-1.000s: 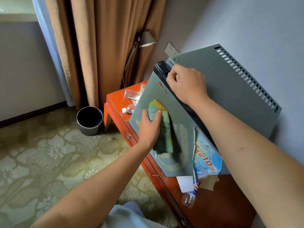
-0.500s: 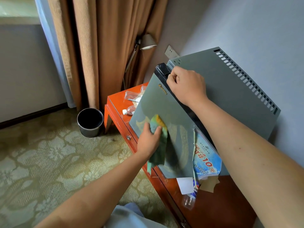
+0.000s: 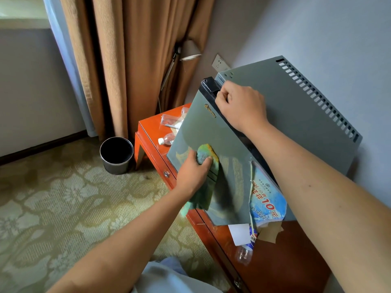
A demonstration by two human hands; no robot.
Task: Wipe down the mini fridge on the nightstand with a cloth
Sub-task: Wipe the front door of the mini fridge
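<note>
A grey mini fridge (image 3: pixel 281 115) stands on an orange-red nightstand (image 3: pixel 281 269) against the wall. My left hand (image 3: pixel 193 172) grips a green and yellow cloth (image 3: pixel 208 166) and presses it against the fridge door's front, left of the middle. Damp wipe streaks show on the door around the cloth. My right hand (image 3: pixel 241 106) is curled over the black top edge of the door near its handle recess. A torn blue paper flyer (image 3: pixel 266 199) hangs on the door's lower right.
A black waste bin (image 3: pixel 117 154) stands on the patterned carpet left of the nightstand. A plastic bottle (image 3: pixel 166 140) and clear packets lie behind the fridge; another bottle (image 3: pixel 243 253) and paper scraps lie in front. Brown curtains and a lamp (image 3: pixel 190 51) fill the corner.
My left hand swept the cloth down the door towards its lower left, then came back up a little. My right hand kept its hold on the door's top edge.
</note>
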